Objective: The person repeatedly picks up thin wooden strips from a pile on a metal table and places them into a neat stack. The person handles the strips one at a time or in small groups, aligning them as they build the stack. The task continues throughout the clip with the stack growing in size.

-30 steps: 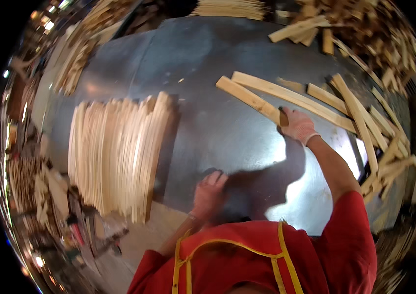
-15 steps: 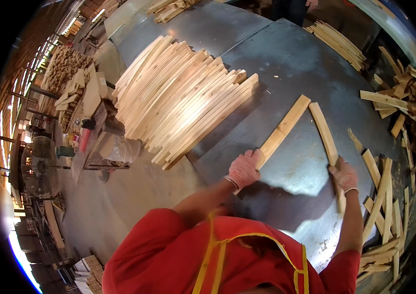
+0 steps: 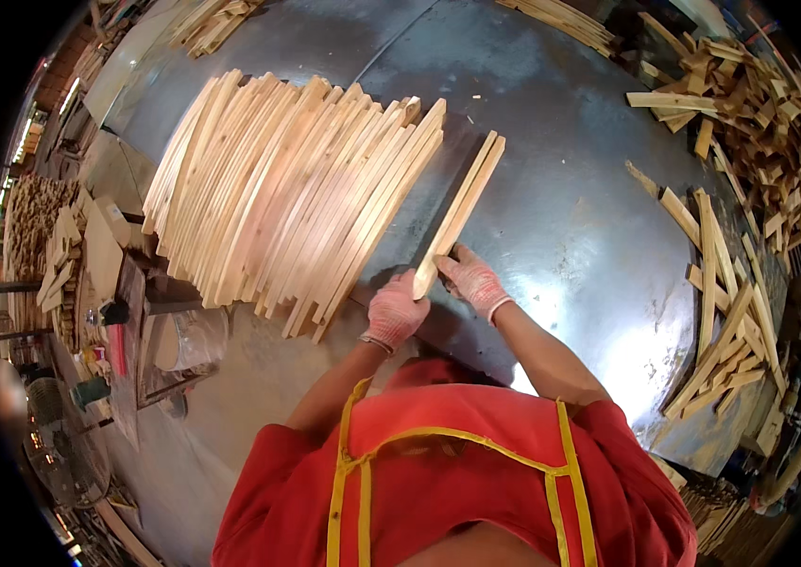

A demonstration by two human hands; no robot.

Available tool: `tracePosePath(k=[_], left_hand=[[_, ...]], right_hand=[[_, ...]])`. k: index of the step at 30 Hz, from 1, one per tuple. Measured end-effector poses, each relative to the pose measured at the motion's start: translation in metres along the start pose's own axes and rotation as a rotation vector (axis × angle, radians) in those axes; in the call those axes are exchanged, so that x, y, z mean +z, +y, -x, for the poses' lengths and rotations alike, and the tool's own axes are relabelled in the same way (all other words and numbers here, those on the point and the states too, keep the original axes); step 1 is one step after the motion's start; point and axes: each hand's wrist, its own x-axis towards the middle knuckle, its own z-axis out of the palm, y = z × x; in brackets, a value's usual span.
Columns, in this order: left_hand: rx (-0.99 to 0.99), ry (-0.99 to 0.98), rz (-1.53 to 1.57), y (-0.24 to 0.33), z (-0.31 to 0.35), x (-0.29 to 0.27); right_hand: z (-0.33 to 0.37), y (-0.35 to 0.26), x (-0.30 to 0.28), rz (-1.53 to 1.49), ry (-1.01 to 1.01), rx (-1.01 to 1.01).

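Two long wooden slats (image 3: 465, 203) lie side by side, pressed together and slanting away from me over the metal table. My left hand (image 3: 396, 310), in a pale pinkish work glove, closes round their near end from the left. Gloved the same way, my right hand (image 3: 471, 280) grips them from the right, just above that end; some of its fingertips are hidden by the wood. Left of the slats a wide row of similar slats (image 3: 297, 194) stands packed edge to edge, with a dark strip of table between.
The grey metal table (image 3: 561, 198) carries loose slats (image 3: 717, 283) along its right side. Behind them rises a heap of short offcuts (image 3: 750, 132). More slats (image 3: 216, 24) lie at the far left. A fan (image 3: 65, 439) and a cluttered bench (image 3: 127, 350) are off to the left.
The two slats, apart and angled half a second ago, are now together. Both hands have come close to each other and moved left, nearer the row. My view has shifted right.
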Motion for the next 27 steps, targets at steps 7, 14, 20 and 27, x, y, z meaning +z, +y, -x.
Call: tracePosePath(k=[7, 14, 20, 27], left_hand=[[0.051, 0.284, -0.407, -0.067, 0.03, -0.049], [0.107, 0.342, -0.641, -0.073, 0.019, -0.038], [0.331, 0.14, -0.44, 0.023, -0.001, -0.015], [0.675, -0.141, -0.325, 0.161, 0.006, 0.067]], right_hand=[[0.019, 0.024, -0.023, 0.099, 0.079, -0.099], [0.081, 0.095, -0.163, -0.462, 0.416, -0.057], [0.18, 0.155, -0.382, 0.692, 1.287, 0.135], [0.25, 0.212, -0.468, 0.776, 0.961, 0.581]])
